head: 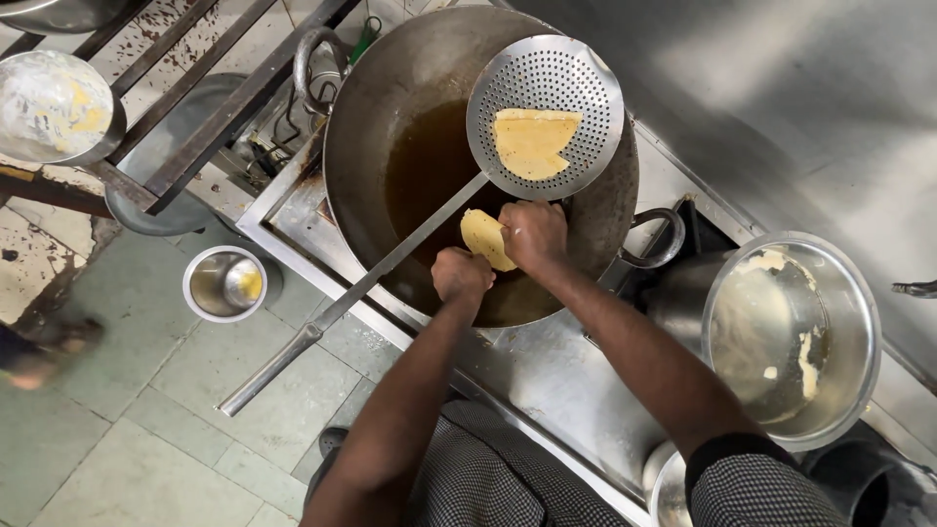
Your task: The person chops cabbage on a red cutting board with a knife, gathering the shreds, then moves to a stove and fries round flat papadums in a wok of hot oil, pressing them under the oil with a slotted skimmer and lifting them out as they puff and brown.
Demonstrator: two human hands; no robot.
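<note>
**One disc draining, another at the oil**

Checked-sleeved arms reach in. From the left: a small steel cup (225, 283) on the floor; left hand (461, 276) clenched, holding nothing I can make out; right hand (533, 234) pinching a pale round dough disc (485, 238) over the big dark oil-filled wok (410, 127). A fried piece (532, 142) rests on the perforated steel skimmer (547, 112). No labels or packages show.

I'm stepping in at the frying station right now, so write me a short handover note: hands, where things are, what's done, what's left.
Left hand: closed, over the wok's near rim, next to the dough.
Right hand: holding a pale dough piece over the oil in the wok.
Skimmer: resting across the wok, one fried piece on it.
Done: one piece fried and lifted out.
Left: the held piece is not yet in the oil.
</note>
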